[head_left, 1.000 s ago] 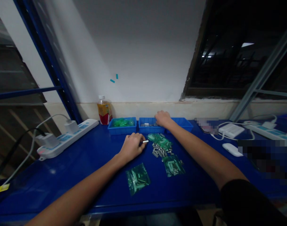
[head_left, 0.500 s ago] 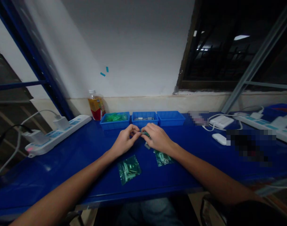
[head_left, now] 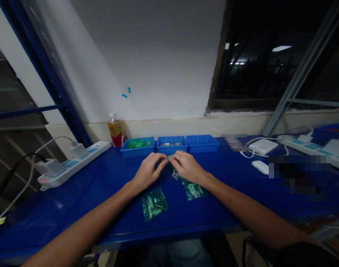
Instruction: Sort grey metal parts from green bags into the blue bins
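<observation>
My left hand [head_left: 148, 169] and my right hand [head_left: 188, 167] meet at the fingertips above the blue table. Both are pinched on a small greenish piece [head_left: 169, 157], mostly hidden by the fingers; it looks like a green plastic bag. Small metal parts [head_left: 175, 174] lie just under my right hand. A green bag of parts [head_left: 154, 204] lies flat nearer the front edge. Another green bag of parts [head_left: 195, 190] rests below my right wrist, partly covered by it.
Behind my hands stand a blue bin with green bags [head_left: 138, 147], a blue bin with metal parts [head_left: 172, 144] and an empty blue bin [head_left: 202, 143]. A drink bottle [head_left: 117, 131], power strips [head_left: 75, 163] and a white case [head_left: 260, 167] lie around.
The whole view has shifted slightly. My fingertips remain together, and more of the metal parts under my right hand shows.
</observation>
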Demonstrator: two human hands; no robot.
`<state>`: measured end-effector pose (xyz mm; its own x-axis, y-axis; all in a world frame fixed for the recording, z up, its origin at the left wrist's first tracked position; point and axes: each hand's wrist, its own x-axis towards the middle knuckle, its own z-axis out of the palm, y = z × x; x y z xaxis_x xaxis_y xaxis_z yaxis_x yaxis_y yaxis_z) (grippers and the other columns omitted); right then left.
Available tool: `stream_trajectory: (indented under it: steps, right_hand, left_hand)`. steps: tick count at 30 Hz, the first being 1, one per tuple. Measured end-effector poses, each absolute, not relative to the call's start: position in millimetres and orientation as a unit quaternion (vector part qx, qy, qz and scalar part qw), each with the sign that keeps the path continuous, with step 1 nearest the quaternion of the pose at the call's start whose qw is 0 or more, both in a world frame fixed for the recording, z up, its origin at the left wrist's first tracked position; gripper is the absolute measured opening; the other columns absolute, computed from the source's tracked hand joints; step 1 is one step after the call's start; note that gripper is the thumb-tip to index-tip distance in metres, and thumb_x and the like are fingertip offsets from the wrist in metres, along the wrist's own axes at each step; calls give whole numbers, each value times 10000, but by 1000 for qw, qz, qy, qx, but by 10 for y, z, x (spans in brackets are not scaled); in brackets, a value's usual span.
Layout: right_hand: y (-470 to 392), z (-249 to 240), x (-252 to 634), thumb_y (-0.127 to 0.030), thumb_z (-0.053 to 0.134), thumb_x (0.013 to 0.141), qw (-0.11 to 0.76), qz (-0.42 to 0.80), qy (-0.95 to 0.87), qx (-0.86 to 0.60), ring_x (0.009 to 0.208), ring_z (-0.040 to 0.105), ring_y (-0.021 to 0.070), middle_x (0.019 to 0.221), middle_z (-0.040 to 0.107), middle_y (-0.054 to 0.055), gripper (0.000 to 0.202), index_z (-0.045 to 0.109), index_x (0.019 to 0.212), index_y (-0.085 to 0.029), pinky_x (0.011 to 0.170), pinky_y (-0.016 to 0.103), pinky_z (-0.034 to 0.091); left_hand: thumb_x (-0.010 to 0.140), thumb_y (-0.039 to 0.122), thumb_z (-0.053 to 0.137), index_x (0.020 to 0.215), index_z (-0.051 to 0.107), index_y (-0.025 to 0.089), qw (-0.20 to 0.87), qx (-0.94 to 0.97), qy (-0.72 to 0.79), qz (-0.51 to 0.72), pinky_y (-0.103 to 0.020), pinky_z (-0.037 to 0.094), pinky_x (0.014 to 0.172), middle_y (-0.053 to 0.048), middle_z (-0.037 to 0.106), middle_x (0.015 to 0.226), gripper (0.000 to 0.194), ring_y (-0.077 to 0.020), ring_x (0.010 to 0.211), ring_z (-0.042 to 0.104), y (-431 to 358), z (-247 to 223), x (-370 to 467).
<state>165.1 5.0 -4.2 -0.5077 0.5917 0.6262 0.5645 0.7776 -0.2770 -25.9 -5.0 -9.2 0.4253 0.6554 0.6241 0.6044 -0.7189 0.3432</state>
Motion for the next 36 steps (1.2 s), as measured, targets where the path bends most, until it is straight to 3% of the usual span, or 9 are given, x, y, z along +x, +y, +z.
stream_trajectory:
  steps: [4,10,16,21,26,33,36]
  right_hand:
    - [17,-30,1654,-273,548,875,378,20,-868,-322,818,535,167,863,583,46,169,551,1010,-171,747,298,422]
    - [-21,-19,1636,-233,519,886,355,-23,-878,-321,820,534,176,859,584,56,88,564,926,-169,746,302,416]
    - [-10,-20,1629,-233,442,925,376,1,-865,-332,810,543,169,824,580,53,154,571,879,-164,738,294,413]
    - [-1,-20,1627,-220,403,937,370,17,-869,-328,758,526,155,770,559,37,214,562,805,-167,716,287,405]
    - [-4,-36,1626,-261,534,873,385,26,-861,-331,797,532,162,850,565,36,159,535,1004,-170,734,292,425]
    - [-44,-21,1614,-225,507,886,376,-12,-871,-317,800,536,168,858,581,49,89,553,945,-176,726,292,421]
    - [-46,-19,1610,-228,482,900,382,-11,-866,-323,807,542,170,853,582,52,105,559,941,-169,736,299,424]
  left_hand:
    - [939,313,412,896,583,179,45,826,405,389,-292,430,739,-34,643,852,221,-163,784,569,-38,-83,-259]
    - [956,346,332,735,552,180,65,826,429,360,-273,418,666,-20,604,700,353,-158,688,563,-60,-70,-256]
    - [905,324,480,1098,525,178,71,828,390,396,-278,454,738,-37,636,893,246,-161,805,593,-82,-90,-259]
    - [914,311,469,988,561,186,26,842,386,375,-285,432,736,-35,628,858,172,-166,790,570,-67,-104,-271]
    - [937,325,420,944,572,175,24,836,403,372,-293,420,734,-43,629,855,214,-169,784,561,-57,-94,-281]
    - [953,338,362,857,589,186,29,839,420,346,-288,420,704,-35,628,785,289,-172,751,568,-58,-96,-268]
    - [946,344,383,963,571,187,52,832,415,365,-294,438,734,-41,638,850,246,-176,788,583,-66,-97,-271]
